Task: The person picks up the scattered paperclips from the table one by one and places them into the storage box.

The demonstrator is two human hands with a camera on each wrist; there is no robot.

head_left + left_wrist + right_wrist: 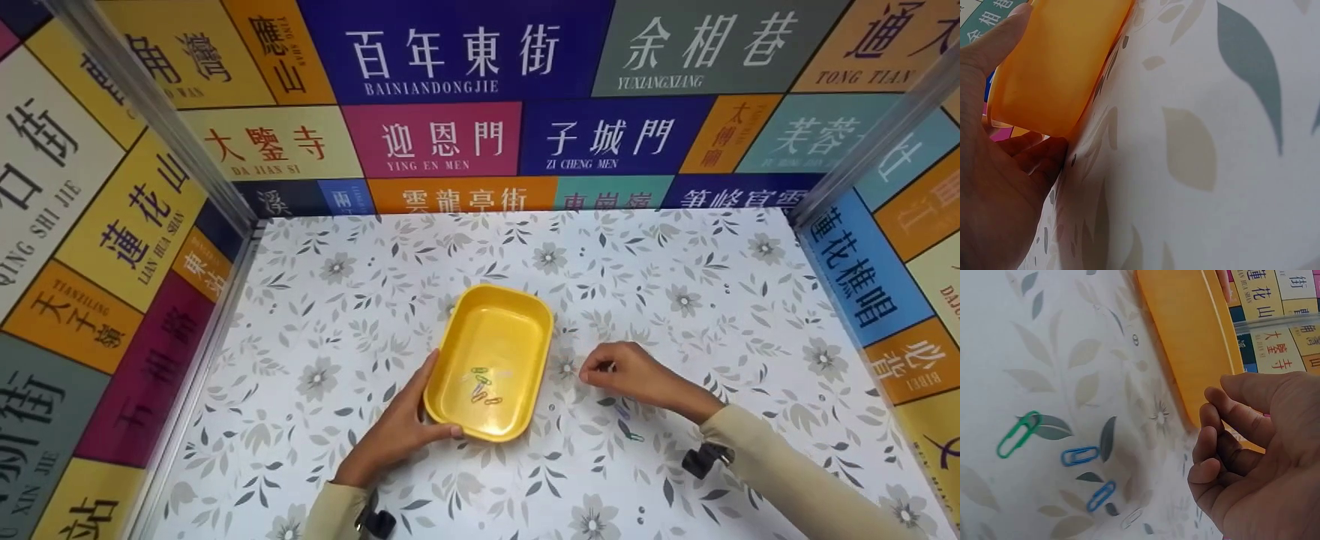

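Note:
My left hand (405, 424) grips the yellow plastic tray (534, 352) at its near left corner. Its thumb lies over the near rim and the fingers along the left side; the left wrist view shows fingertips low against the tray wall (1064, 62). Several small paper clips (481, 377), green and reddish among them, lie inside. To the right of the tray, my right hand (634, 375) has thumb and forefinger tips together, with a thin pale paper clip faintly showing at them. Below that hand lie a green paper clip (1019, 434), two blue paper clips (1080, 455) and a white one (1132, 518).
A white tabletop with grey leaves and flowers (337, 322) carries everything. Coloured sign panels (450, 52) stand behind it and along both sides. A dark wrist camera (701, 459) sits on the right sleeve, another (379, 523) on the left.

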